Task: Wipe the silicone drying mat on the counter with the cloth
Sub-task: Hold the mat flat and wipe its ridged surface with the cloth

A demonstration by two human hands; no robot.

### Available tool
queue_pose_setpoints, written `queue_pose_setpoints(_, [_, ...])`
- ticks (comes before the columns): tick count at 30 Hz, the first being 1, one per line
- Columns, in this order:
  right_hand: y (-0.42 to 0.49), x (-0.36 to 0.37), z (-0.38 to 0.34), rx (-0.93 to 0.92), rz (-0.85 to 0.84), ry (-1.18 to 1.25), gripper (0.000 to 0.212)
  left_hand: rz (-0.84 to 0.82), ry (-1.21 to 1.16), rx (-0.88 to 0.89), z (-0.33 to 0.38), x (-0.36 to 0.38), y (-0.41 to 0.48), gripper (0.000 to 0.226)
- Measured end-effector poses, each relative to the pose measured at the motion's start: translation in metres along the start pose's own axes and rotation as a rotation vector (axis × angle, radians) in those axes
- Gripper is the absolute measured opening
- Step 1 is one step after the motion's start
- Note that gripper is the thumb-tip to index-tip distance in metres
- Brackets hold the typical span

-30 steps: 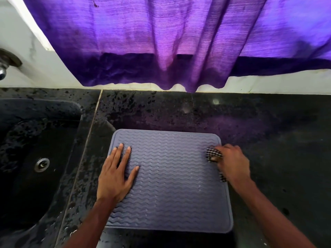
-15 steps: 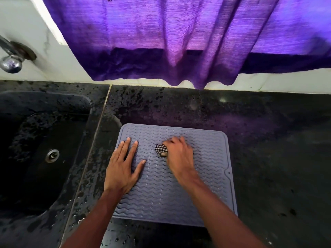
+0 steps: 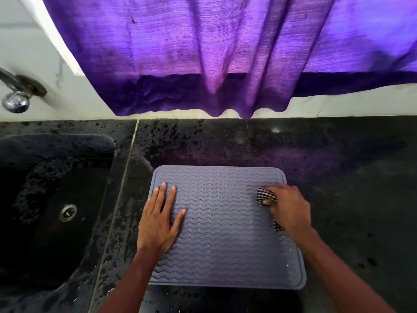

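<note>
A grey silicone drying mat (image 3: pixel 225 240) with wavy ridges lies flat on the black counter (image 3: pixel 349 199). My left hand (image 3: pixel 159 220) rests flat on the mat's left side, fingers spread, holding nothing. My right hand (image 3: pixel 290 208) presses a small black-and-white checked cloth (image 3: pixel 266 195) onto the mat near its right edge, toward the far corner. Most of the cloth is hidden under that hand; a bit shows by the fingers and another bit below the palm.
A dark sink (image 3: pixel 56 199) with a metal drain (image 3: pixel 67 212) lies left of the mat, and a chrome tap (image 3: pixel 15 102) sticks out of the white wall above it. A purple curtain (image 3: pixel 225 53) hangs over the counter's back edge. The counter around the sink is wet.
My right hand has swept the cloth from the mat's right edge to its middle and back to the right edge. My left hand has stayed pressed on the mat's left side.
</note>
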State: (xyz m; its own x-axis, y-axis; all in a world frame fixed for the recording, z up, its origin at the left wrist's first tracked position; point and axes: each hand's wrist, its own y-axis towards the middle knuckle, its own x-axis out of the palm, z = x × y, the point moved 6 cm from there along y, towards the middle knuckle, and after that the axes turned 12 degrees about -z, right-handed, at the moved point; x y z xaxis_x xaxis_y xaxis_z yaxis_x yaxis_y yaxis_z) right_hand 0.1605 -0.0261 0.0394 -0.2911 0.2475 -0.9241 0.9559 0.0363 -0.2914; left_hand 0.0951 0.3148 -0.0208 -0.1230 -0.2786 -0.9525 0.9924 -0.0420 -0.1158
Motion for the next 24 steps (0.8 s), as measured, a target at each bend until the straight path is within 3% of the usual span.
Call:
queue_pose_setpoints(3, [-0.006,-0.007,0.031,0.075,0.031,-0.007,0.047,-0.018,0.027,0.002,0.0,0.001,0.001,0.072])
queue_pose_setpoints(8, [-0.013,-0.013,0.051,0.149,0.064,-0.042,0.032,-0.039,0.046,-0.019,-0.002,0.005,0.002,0.073])
queue_pose_setpoints(11, [-0.014,-0.007,0.018,0.073,0.105,-0.022,0.038,-0.045,0.05,-0.022,-0.002,0.006,0.002,0.073])
queue_pose_setpoints(15, [-0.006,0.023,-0.072,-0.195,0.067,0.182,0.043,-0.052,0.037,-0.026,-0.002,0.005,0.001,0.073])
queue_pose_setpoints(18, [-0.005,0.046,-0.13,-0.232,0.025,0.16,0.044,-0.048,0.013,-0.02,-0.002,0.005,0.001,0.071])
queue_pose_setpoints(21, [-0.008,0.045,-0.14,-0.223,-0.029,0.067,0.048,-0.049,0.002,-0.013,-0.003,0.005,0.002,0.07])
queue_pose_setpoints(24, [-0.006,0.031,-0.115,-0.209,-0.079,0.019,0.039,-0.056,0.006,-0.016,-0.004,0.006,0.001,0.07])
